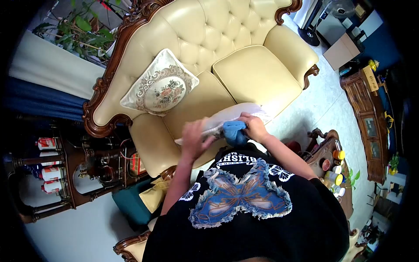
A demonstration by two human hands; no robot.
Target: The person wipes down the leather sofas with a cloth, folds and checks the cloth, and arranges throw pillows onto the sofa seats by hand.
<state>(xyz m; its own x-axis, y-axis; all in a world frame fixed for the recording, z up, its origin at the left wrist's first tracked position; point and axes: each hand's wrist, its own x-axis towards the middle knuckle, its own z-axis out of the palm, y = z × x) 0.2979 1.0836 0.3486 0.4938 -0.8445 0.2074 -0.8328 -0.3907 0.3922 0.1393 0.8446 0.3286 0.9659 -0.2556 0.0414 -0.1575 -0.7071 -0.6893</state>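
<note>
A pale cushion (224,117) is held at a tilt in front of my body, above the cream sofa seat. My right hand (255,126) is closed at its near edge, with a blue cloth (235,131) bunched beside the fingers and hanging down. At the cushion's left end is my left hand (195,137), smeared by motion, its thumb towards the cushion. A second cushion (163,89), white with a flower pattern, leans against the sofa back on the left.
The cream leather sofa (257,72) has a carved wooden frame. A dark wooden shelf (65,174) with red-and-white containers stands left. On the right are a wooden table (325,150) bearing several yellow-lidded jars and a carved cabinet (371,126). A green box (131,203) stands by the sofa's near arm.
</note>
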